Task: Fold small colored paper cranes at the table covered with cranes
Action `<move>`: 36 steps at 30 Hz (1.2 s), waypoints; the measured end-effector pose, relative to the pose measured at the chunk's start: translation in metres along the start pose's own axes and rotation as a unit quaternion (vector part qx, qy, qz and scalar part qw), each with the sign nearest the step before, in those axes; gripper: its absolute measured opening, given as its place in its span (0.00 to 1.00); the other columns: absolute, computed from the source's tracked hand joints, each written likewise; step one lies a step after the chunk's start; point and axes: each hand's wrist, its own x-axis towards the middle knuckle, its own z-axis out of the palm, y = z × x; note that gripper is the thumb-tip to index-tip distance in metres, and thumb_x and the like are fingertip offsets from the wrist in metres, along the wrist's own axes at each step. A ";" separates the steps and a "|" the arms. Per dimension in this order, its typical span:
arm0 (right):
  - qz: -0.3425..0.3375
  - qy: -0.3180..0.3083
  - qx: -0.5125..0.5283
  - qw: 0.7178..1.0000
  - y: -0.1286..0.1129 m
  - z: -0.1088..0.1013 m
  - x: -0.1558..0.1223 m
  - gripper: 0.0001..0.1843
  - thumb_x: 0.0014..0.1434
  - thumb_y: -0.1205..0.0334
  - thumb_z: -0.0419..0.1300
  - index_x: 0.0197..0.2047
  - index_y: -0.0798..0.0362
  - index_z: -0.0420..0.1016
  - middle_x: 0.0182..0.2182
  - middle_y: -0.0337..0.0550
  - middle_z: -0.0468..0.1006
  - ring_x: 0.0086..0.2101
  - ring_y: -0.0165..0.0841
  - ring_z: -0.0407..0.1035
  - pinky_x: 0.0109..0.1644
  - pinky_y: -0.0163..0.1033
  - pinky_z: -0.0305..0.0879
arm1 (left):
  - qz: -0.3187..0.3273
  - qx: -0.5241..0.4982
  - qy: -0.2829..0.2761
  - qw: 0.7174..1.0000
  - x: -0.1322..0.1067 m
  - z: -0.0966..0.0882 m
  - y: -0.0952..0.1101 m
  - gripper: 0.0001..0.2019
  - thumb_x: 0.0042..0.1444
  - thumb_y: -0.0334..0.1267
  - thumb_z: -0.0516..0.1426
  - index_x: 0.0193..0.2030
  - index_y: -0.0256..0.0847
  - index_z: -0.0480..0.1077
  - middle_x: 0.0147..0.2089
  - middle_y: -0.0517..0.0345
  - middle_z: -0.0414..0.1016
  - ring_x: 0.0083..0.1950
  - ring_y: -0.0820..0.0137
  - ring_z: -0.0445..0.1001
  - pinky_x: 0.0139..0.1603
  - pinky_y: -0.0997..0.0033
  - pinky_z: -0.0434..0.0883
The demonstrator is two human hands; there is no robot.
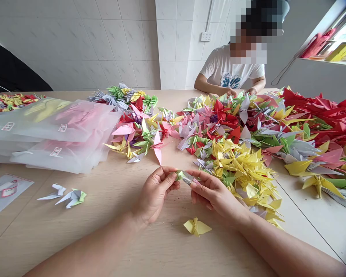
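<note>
My left hand (pixel 158 192) pinches a small piece of green folded paper (pixel 180 175) between thumb and fingertips, above the middle of the table. My right hand (pixel 215 194) is closed on a slim grey and pinkish thing (pixel 190 179) whose end meets the green paper. I cannot make out what kind of thing it is. The fingers hide parts of both. A yellow paper crane (pixel 196 227) lies on the table just below my hands. To the left lie a grey paper crane (pixel 53 191) and a grey and green one (pixel 73 198).
A heap of yellow paper cranes (pixel 236 165) borders my right hand. Red cranes (pixel 320 115) pile up at the far right, mixed colours (pixel 144 130) at the back. Translucent plastic bags (pixel 83 154) stack at the left. Across the table (pixel 118 242) sits a person (pixel 233 65).
</note>
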 end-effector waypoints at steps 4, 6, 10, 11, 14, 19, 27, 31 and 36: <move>0.001 0.001 -0.026 1.000 0.003 -0.002 0.002 0.22 0.59 0.52 0.56 0.54 0.52 0.64 0.21 0.34 0.69 0.17 0.22 0.49 0.18 0.28 0.45 | 0.059 0.099 0.039 0.993 0.000 -0.001 -0.001 0.08 0.51 0.39 0.60 0.38 0.41 0.71 0.35 0.61 0.72 0.34 0.74 0.70 0.41 0.72 0.66; 0.000 0.001 -0.035 0.999 0.003 -0.003 0.002 0.23 0.59 0.51 0.56 0.54 0.53 0.64 0.21 0.35 0.69 0.17 0.22 0.50 0.18 0.29 0.46 | 0.070 0.124 0.037 0.989 0.000 -0.001 -0.001 0.08 0.51 0.40 0.60 0.38 0.41 0.72 0.34 0.60 0.72 0.33 0.73 0.70 0.40 0.72 0.66; -0.006 -0.005 -0.030 1.000 0.002 -0.003 0.001 0.23 0.59 0.51 0.56 0.55 0.53 0.63 0.21 0.35 0.70 0.17 0.22 0.50 0.18 0.29 0.46 | 0.051 0.105 0.019 0.993 0.000 -0.001 0.000 0.08 0.52 0.40 0.59 0.38 0.41 0.71 0.30 0.62 0.72 0.33 0.74 0.70 0.37 0.74 0.65; -0.006 -0.008 -0.025 1.000 0.002 -0.003 0.000 0.23 0.59 0.52 0.56 0.55 0.53 0.63 0.21 0.35 0.70 0.17 0.22 0.50 0.18 0.29 0.46 | 0.046 0.096 0.015 0.994 0.000 0.000 0.000 0.07 0.52 0.39 0.59 0.38 0.41 0.71 0.30 0.62 0.72 0.33 0.74 0.70 0.38 0.75 0.65; -0.004 -0.013 -0.013 1.000 0.000 -0.002 -0.001 0.22 0.60 0.53 0.56 0.55 0.53 0.63 0.21 0.35 0.70 0.17 0.22 0.50 0.18 0.28 0.45 | 0.024 0.060 0.003 0.998 0.000 0.000 0.000 0.07 0.52 0.38 0.59 0.37 0.41 0.71 0.31 0.63 0.71 0.33 0.75 0.70 0.38 0.75 0.66; -0.010 -0.007 -0.010 1.000 0.001 -0.002 -0.001 0.22 0.60 0.53 0.56 0.55 0.52 0.64 0.21 0.35 0.70 0.17 0.22 0.50 0.18 0.28 0.44 | -0.015 -0.028 -0.020 0.999 0.001 0.000 0.000 0.06 0.52 0.36 0.60 0.36 0.40 0.70 0.32 0.62 0.71 0.33 0.77 0.69 0.39 0.76 0.67; -0.010 0.001 -0.007 1.000 0.001 -0.001 -0.001 0.24 0.58 0.51 0.57 0.55 0.52 0.64 0.21 0.35 0.70 0.16 0.22 0.48 0.17 0.29 0.43 | -0.015 -0.047 -0.008 0.999 0.001 -0.001 0.000 0.06 0.50 0.36 0.61 0.34 0.39 0.71 0.31 0.62 0.72 0.31 0.78 0.70 0.39 0.76 0.68; -0.015 0.003 0.014 1.000 0.001 -0.003 0.000 0.24 0.59 0.51 0.57 0.55 0.52 0.64 0.20 0.35 0.70 0.16 0.22 0.49 0.18 0.29 0.42 | 0.003 -0.059 0.018 0.998 0.003 -0.002 -0.001 0.05 0.51 0.35 0.61 0.35 0.40 0.70 0.32 0.63 0.71 0.33 0.78 0.70 0.40 0.76 0.68; -0.007 0.009 -0.002 1.000 0.000 -0.002 0.002 0.22 0.59 0.52 0.56 0.55 0.53 0.64 0.21 0.35 0.70 0.16 0.21 0.49 0.18 0.28 0.45 | 0.002 -0.066 0.016 0.998 0.004 -0.002 -0.001 0.04 0.52 0.33 0.60 0.35 0.40 0.68 0.35 0.64 0.71 0.35 0.78 0.71 0.44 0.74 0.69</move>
